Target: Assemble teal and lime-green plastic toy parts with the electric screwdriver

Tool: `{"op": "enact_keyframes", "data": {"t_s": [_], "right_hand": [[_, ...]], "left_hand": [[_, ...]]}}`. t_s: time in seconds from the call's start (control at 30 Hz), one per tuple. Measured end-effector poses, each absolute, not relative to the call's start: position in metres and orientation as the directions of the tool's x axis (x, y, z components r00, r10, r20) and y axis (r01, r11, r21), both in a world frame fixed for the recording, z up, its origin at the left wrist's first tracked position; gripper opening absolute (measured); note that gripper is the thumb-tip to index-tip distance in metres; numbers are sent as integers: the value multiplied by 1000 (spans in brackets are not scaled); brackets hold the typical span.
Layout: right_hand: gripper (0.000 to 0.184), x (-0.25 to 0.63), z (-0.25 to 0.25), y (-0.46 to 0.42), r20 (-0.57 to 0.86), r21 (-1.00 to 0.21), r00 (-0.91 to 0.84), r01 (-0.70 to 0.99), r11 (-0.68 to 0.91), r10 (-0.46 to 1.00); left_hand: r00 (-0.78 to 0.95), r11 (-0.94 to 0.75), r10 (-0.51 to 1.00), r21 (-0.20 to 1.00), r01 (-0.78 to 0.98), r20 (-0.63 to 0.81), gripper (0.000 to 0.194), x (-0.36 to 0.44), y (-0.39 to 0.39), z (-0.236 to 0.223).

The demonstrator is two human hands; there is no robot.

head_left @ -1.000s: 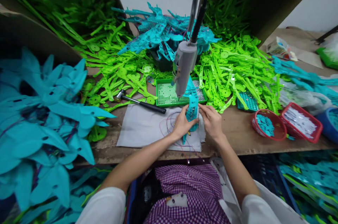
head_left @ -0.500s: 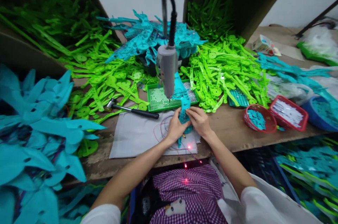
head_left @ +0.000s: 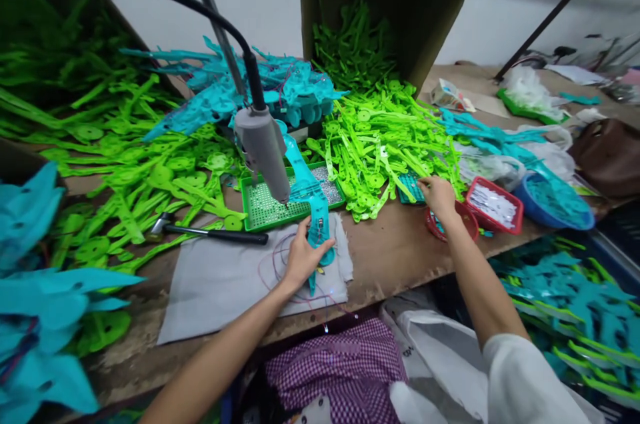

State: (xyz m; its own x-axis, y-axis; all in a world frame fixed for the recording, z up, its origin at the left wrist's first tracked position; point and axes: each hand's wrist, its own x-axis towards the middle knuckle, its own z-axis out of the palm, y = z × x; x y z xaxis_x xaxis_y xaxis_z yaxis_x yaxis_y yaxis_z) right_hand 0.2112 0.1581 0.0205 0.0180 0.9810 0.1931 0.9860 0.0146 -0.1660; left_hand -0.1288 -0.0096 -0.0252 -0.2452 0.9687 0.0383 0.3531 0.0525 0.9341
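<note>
My left hand (head_left: 302, 259) is closed around the lower end of a long turquoise plastic part (head_left: 317, 211), thumb across its face. Thin wires (head_left: 273, 264) with small lit lamps trail from it over the grey cloth (head_left: 200, 294). My right hand (head_left: 440, 196) is out to the right, fingertips pinched together at the edge of a small teal perforated tray (head_left: 409, 189). What is between those fingertips, if anything, is too small to make out. Under that wrist sits a round red basket (head_left: 467, 223), partly covered by the forearm.
A hanging electric screwdriver (head_left: 263, 151) points down over a green perforated tray (head_left: 255, 214) of small metal pieces. A hammer (head_left: 215, 234) lies left. Lime-green parts (head_left: 385, 137) are heaped behind. A red basket of white pieces (head_left: 493, 205) and a blue bowl (head_left: 555, 211) stand right.
My right hand has left the turquoise part and moved right to the small teal tray. My left hand still holds the part. The view has turned to the right.
</note>
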Motion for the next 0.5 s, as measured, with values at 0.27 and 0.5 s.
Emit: {"op": "enact_keyframes", "data": {"t_s": [0.27, 0.5], "right_hand": [[22, 212, 28, 168, 150, -172, -65, 981, 91, 987], [19, 80, 37, 58, 488, -606, -421, 467, 644, 764]], "left_hand": [[-248, 34, 967, 947, 321, 49, 71, -127, -11, -24], [-230, 21, 972, 960, 280, 46, 72, -125, -13, -21]]}}
